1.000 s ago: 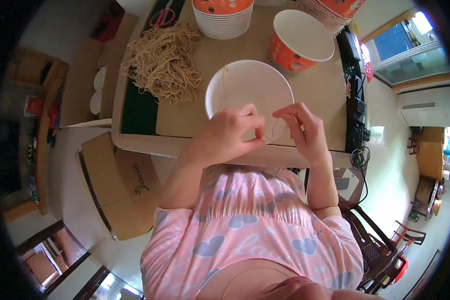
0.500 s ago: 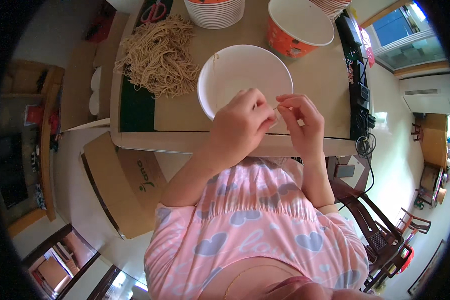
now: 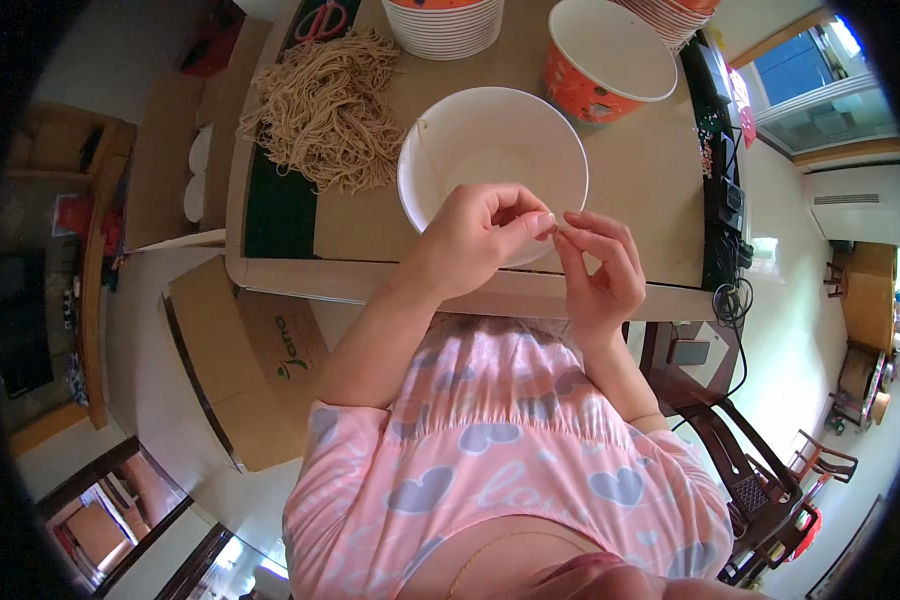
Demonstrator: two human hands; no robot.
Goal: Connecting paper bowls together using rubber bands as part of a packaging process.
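Above the near rim of a white paper bucket [image 3: 470, 130], my left hand [image 3: 475, 240] and my right hand [image 3: 605, 265] meet fingertip to fingertip. Both are closed in a pinch on a thin tan strand of cord [image 3: 558, 234], mostly hidden by the fingers. A short bit of similar cord [image 3: 421, 128] lies against the bucket's upper left wall. Left of the bucket rests a loose heap of tan cord [image 3: 328, 115].
Red-handled scissors [image 3: 322, 20] lie beyond the heap. Farther back stand a stack of white buckets [image 3: 445, 30], an orange patterned bucket [image 3: 595, 90] and another stack [image 3: 675, 18]. Black power strips and cables [image 3: 727, 210] line the table's right edge. A cardboard box [image 3: 240, 370] stands at left.
My left hand has turned so its thumb shows, and its fingertips now touch those of my right hand. The view has shifted slightly.
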